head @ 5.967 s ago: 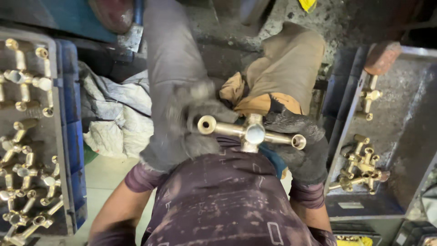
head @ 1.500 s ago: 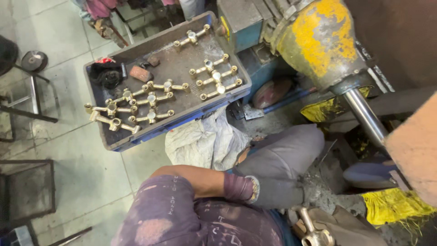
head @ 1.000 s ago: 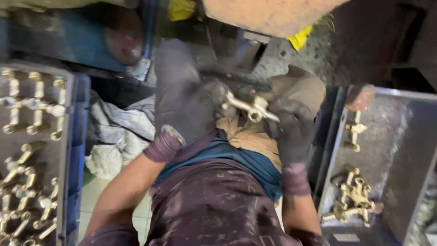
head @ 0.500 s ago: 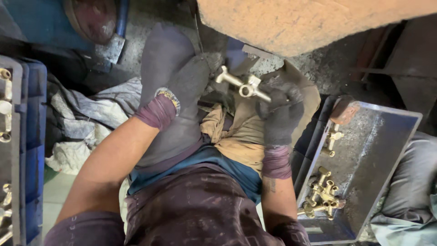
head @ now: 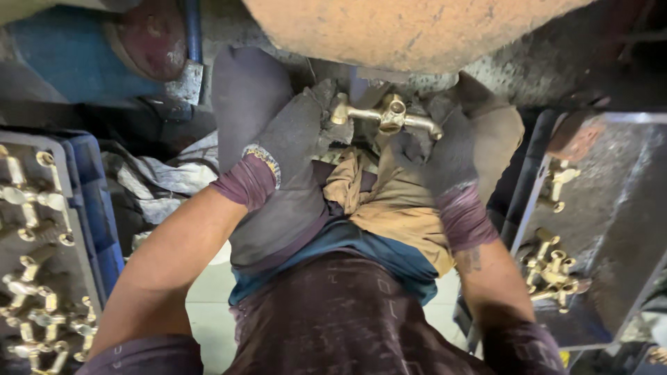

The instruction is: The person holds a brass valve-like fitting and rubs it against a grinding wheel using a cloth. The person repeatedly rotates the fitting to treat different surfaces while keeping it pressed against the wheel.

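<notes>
**Brass tap body held up to the wheel**

While both gloved hands close on it, a brass tap body (head: 386,117) sits crosswise just under the rim of a large orange-brown wheel (head: 410,31) at the top of the view. The left hand (head: 295,132), in a dark grey glove with a purple cuff, clenches the fitting's left end; the right hand (head: 445,149), gloved the same way, grips its right arm from below. The fitting is level, its round centre port facing the camera, above the person's lap and a tan cloth (head: 389,201). To the left, a grey tray in a blue crate (head: 104,222) holds rows of similar brass fittings (head: 35,208). To the right, a metal tray (head: 625,229) carries a few more brass pieces (head: 549,267).
</notes>
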